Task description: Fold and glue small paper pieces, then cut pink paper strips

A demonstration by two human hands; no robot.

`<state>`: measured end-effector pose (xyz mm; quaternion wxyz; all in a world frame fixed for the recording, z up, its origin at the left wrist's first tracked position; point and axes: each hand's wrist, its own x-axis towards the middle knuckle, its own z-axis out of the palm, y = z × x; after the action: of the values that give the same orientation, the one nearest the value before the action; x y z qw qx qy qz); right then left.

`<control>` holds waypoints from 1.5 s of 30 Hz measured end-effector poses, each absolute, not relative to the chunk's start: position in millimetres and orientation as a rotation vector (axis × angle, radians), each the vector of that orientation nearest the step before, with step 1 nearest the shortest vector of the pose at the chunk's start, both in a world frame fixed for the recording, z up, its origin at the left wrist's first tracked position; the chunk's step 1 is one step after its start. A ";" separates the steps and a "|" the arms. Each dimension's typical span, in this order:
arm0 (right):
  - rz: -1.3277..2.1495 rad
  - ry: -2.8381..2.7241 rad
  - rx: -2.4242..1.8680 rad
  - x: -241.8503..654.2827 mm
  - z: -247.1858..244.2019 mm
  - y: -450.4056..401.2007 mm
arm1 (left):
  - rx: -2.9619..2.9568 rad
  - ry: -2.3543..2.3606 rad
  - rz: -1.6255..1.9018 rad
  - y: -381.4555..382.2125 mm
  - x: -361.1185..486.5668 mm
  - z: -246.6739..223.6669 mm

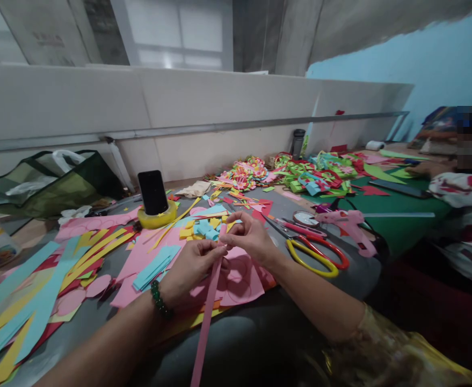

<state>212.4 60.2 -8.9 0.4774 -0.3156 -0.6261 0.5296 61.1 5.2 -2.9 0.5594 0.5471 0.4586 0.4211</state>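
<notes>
A long pink paper strip [207,322] runs from between my fingers down past the table's front edge. My left hand [191,263], with a green bead bracelet at its wrist, pinches the strip between thumb and fingertips. My right hand [249,236] closes on the strip's upper end, just above and right of the left fingertips. Under both hands lie pink paper sheets [241,279] with circles drawn on them. Small blue and yellow paper rolls [205,230] sit just behind my hands. Light blue strips [156,267] are stacked left of my left hand.
Scissors [312,258] with yellow and red handles and a pink glue gun [350,226] lie at right. A phone [152,192] leans on a yellow tape roll [158,217]. Colourful paper pieces [246,174] are heaped behind. Another person's sleeve [461,188] shows at far right.
</notes>
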 end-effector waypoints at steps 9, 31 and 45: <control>1.280 -1.365 -0.752 216.0 -8.5 66.9 | 1.286 1.047 0.947 3.0 60.4 -5.9; 1.198 -1.243 -0.748 232.6 3.3 79.3 | 1.208 1.022 0.751 -4.4 41.7 13.7; 1.134 -0.922 -0.719 284.0 8.2 57.4 | 1.424 1.195 0.499 -49.1 -17.9 44.4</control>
<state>284.0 57.4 8.2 0.6864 -0.3212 -0.4115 0.5063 -17.9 -49.1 44.4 0.5715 0.6071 0.5093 0.2128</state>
